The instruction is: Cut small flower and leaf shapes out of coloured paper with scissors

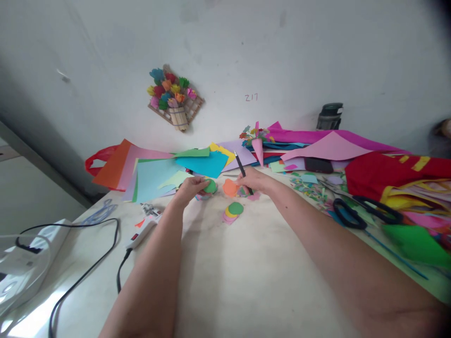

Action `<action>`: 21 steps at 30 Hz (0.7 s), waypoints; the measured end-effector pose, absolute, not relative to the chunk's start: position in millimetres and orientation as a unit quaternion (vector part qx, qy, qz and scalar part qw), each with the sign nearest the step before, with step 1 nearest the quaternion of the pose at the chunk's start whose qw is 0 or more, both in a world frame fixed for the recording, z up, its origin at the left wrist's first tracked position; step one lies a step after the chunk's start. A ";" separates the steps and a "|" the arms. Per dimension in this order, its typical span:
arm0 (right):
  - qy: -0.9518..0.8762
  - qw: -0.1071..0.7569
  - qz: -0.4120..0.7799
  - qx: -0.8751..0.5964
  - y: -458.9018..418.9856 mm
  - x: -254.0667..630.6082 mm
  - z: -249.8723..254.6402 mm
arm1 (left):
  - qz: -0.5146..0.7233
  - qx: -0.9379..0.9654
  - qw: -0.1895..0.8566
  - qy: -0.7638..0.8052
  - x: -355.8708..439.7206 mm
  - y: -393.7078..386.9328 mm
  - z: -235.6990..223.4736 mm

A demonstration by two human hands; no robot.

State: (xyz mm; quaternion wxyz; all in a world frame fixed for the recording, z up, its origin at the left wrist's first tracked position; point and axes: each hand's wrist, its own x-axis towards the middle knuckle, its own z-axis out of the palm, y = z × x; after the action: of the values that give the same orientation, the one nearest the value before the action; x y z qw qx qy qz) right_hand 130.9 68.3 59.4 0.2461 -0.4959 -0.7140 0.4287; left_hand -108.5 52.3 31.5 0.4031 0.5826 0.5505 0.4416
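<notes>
My left hand pinches a green paper circle between thumb and fingers. A black pen, its tip pointing up, is gripped in my right hand. Against the fingers of that hand is an orange paper shape with a wavy edge; whether it is held or only touched, I cannot tell. Small coloured cut-outs lie partly hidden below the right hand. Nearer to me on the table, a green circle overlaps a yellow one and pink ones.
Coloured sheets lie along the wall, beside a pink cone with paper flowers. To the right are paper scraps, black-handled scissors and a red bag. A glue gun and black cable lie left.
</notes>
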 end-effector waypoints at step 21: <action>-0.797 0.033 0.389 -0.461 80.7 140.5 45.3 | 0.587 0.504 0.458 0.439 -114.0 57.4 27.8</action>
State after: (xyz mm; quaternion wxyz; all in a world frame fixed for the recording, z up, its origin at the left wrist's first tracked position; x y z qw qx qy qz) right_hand 140.5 80.7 45.3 0.0331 -0.4613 -0.7968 0.3889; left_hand -114.0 57.4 27.8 0.4582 0.5036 0.4385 0.5866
